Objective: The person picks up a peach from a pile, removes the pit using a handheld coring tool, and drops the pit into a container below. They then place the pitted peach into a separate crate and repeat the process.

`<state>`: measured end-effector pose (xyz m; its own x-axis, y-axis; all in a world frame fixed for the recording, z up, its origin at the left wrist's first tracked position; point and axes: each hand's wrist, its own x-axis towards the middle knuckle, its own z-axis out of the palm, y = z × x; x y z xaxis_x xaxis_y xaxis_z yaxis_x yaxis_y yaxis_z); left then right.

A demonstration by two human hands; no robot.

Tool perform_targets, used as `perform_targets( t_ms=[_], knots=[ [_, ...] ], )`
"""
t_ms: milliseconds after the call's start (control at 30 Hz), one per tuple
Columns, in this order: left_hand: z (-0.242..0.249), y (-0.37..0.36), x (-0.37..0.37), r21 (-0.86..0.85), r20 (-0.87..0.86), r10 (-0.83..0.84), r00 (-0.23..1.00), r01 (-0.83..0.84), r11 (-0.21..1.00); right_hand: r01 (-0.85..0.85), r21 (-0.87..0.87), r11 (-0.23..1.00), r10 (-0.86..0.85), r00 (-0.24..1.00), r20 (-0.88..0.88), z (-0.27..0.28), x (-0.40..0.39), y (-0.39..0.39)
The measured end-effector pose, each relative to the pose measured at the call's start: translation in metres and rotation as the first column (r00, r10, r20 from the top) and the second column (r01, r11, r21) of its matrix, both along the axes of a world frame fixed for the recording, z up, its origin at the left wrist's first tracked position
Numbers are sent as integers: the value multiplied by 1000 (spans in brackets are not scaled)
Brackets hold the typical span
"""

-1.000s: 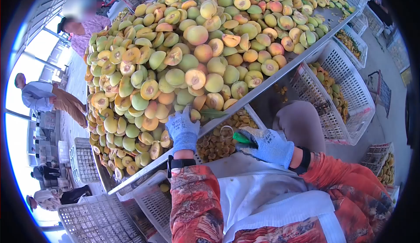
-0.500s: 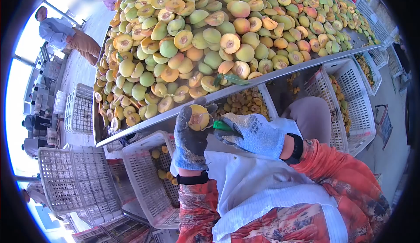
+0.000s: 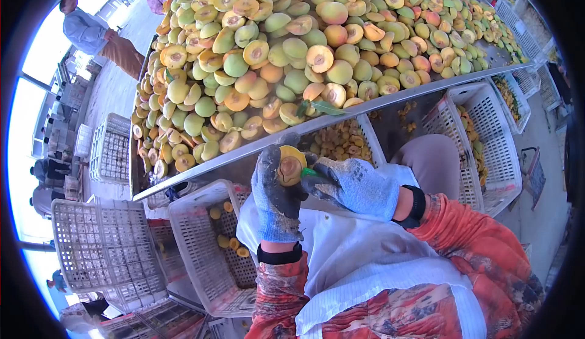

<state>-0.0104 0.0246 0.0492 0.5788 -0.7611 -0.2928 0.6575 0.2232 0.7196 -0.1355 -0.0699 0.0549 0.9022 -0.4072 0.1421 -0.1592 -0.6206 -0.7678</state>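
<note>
Left hand (image 3: 273,200): it wore a blue glove with a dark, soiled palm, and its fingers were closed around a cut fruit (image 3: 290,167).

Right hand (image 3: 359,183): gloved in the same blue, it was clamped on a green-handled tool (image 3: 309,172); the fingers covered most of the handle, and the working end was too small to make out.

Cut fruit: it sat in the left hand, its brown-centred face turned up toward the camera, in front of the table edge — the green of the tool showed just beside it, though whether the tool touched the flesh could not be told.

Fruit heap (image 3: 286,52): green, yellow and blushed fruit, many of them halved, lay piled behind a metal rim (image 3: 396,101), with a green leaf (image 3: 328,107) near that rim.

Crate below the rim (image 3: 370,138): it held many small brownish pieces, and the hands partly hid it.

Left-side crate (image 3: 192,247): a few fruit pieces lay inside it, and another crate (image 3: 106,247) stood beside it, farther left.

Right-side crate (image 3: 495,144): white and slatted, it stood past the wearer's knee, near more yellowish pieces.

Clothing: a pale apron (image 3: 365,241) covered the lap, between red patterned sleeves.

Background: a person in a grey-blue top (image 3: 86,32) stood beyond the table's left end.
</note>
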Motion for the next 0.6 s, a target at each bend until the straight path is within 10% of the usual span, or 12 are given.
perform_targets(
  t_ms=[100,133,167,200,233,300,333,433,467,500,567,600],
  knots=[
    [5,-2,-16,37,35,210,977,-211,977,-45,29,999,41,991,129,-10,-3,2],
    [6,-1,-20,47,31,204,979,-205,978,-85,597,798,142,989,-48,4,-6,1],
    [6,1,-22,33,563,198,802,-261,965,23,948,319,315,940,-129,15,-9,1],
    [6,0,-24,-19,918,135,373,-300,954,33,974,226,301,948,-102,21,-11,4],
    [-1,-1,-23,-14,917,130,377,-297,955,38,974,222,299,949,-105,19,-12,2],
    [-17,-2,-18,-52,968,148,205,-410,911,-89,717,692,262,956,-134,10,-7,-8],
    [-11,-7,-30,-9,756,256,602,-382,924,-167,77,983,169,985,-18,-2,-6,-15],
    [-3,-2,-18,94,231,152,961,-178,980,-154,115,981,156,988,-6,-5,-10,-23],
    [-8,-7,-25,109,592,152,791,-265,958,-157,100,983,137,973,183,-22,-8,-19],
    [-5,-10,-31,113,594,149,790,-265,958,-157,103,982,136,973,185,-16,-10,-15],
    [4,-11,-39,-44,381,271,884,-275,960,0,922,388,314,940,-132,8,-16,-8],
    [-3,-9,-39,-35,380,264,887,-271,962,77,966,246,244,960,-139,15,-18,-1]
  ],
)
